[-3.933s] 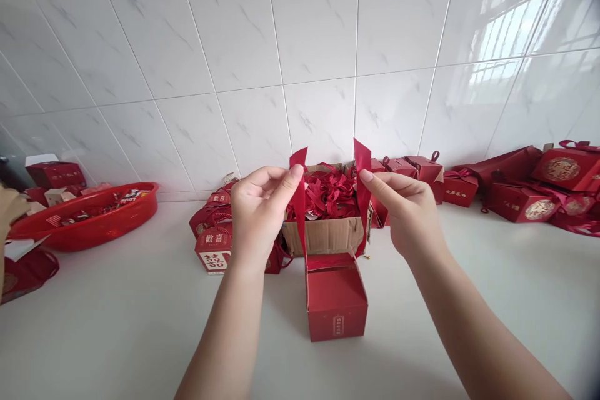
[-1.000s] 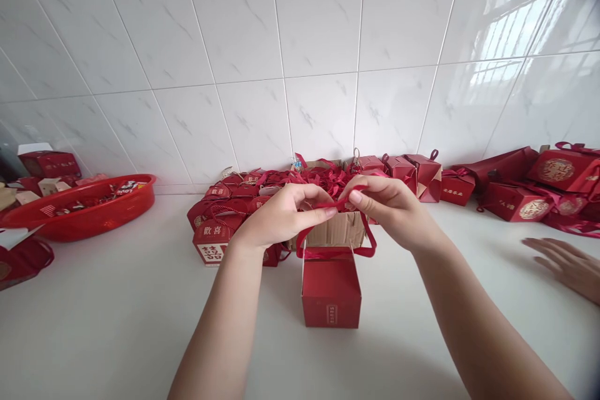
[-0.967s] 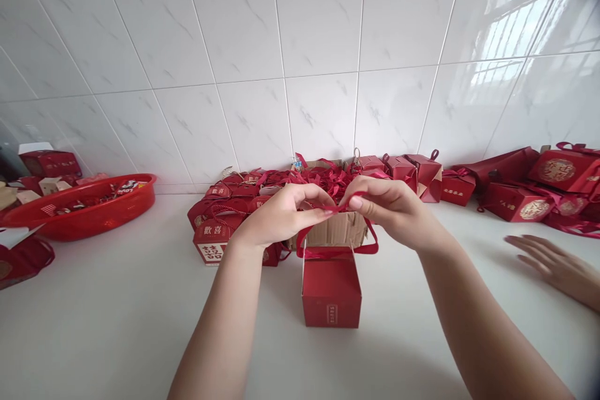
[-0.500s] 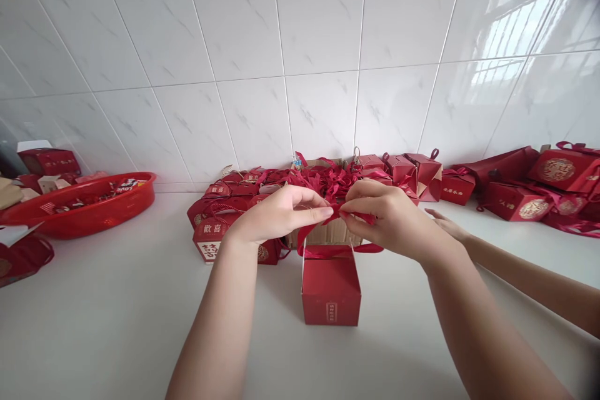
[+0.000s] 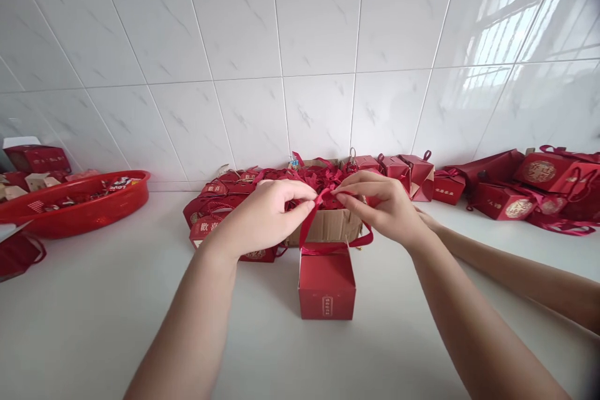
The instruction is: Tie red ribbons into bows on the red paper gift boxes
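A small red gift box (image 5: pixel 327 287) stands on the white counter (image 5: pixel 103 312) in front of me. A red ribbon (image 5: pixel 310 225) rises from its two sides and meets above it. My left hand (image 5: pixel 265 212) pinches the ribbon at its left part, fingers closed. My right hand (image 5: pixel 384 206) pinches the ribbon's other part just to the right. Both hands hover over the box, fingertips nearly touching.
A cardboard box of red ribbons (image 5: pixel 330 225) sits behind the gift box, flanked by piles of red gift boxes (image 5: pixel 220 200). A red basin (image 5: pixel 75 203) is at the left. More red boxes (image 5: pixel 525 190) lie at the right. Another person's forearm (image 5: pixel 510 275) reaches in from the right behind my right hand.
The ribbon ends, held high and apart at first, are now brought together above the box. The other person's arm has reached in further from the right, behind my right hand.
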`<action>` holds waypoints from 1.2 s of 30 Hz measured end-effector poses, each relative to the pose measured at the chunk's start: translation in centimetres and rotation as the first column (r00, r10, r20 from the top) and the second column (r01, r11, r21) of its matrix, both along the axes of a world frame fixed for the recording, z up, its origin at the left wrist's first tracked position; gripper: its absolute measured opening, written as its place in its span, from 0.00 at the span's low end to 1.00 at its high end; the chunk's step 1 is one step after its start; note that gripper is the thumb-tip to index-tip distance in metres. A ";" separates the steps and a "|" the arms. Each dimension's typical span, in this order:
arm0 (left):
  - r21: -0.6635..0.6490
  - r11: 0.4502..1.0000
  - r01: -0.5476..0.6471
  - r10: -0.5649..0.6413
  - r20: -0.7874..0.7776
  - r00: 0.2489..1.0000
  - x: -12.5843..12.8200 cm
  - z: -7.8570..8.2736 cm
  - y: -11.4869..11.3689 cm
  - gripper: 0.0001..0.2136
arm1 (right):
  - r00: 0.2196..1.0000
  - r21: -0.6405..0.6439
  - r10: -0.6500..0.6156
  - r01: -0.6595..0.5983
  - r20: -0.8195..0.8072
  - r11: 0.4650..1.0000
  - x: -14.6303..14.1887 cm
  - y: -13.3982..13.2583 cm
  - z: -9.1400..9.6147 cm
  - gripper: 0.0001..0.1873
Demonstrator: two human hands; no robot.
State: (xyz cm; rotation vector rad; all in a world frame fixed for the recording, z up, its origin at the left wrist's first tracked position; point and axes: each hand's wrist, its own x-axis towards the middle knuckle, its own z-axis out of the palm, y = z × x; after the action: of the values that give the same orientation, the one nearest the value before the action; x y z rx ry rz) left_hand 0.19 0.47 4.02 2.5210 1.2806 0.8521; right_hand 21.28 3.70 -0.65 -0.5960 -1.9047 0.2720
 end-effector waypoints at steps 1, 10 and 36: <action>0.071 0.997 -0.021 0.026 -0.072 0.997 -0.1 0.0 -0.5 0.12 | 0.998 -0.054 0.006 -0.010 -0.066 0.998 0.0 0.0 -0.2 0.07; 0.387 0.913 -0.129 0.277 -0.353 0.894 -3.0 -1.1 -3.9 0.17 | 0.921 -0.418 -0.234 0.089 -0.311 0.904 2.3 -2.1 -3.4 0.16; -0.296 0.869 -0.395 0.294 -0.333 0.896 -12.7 -11.1 -4.2 0.15 | 0.877 -0.753 -0.416 0.439 0.240 0.490 7.6 -5.7 -11.6 0.14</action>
State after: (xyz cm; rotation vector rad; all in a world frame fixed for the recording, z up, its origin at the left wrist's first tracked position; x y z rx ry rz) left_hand -12.50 -3.72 -7.09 2.2014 1.8323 0.2743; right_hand 28.86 -2.02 -12.26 -1.6696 -1.5003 0.8079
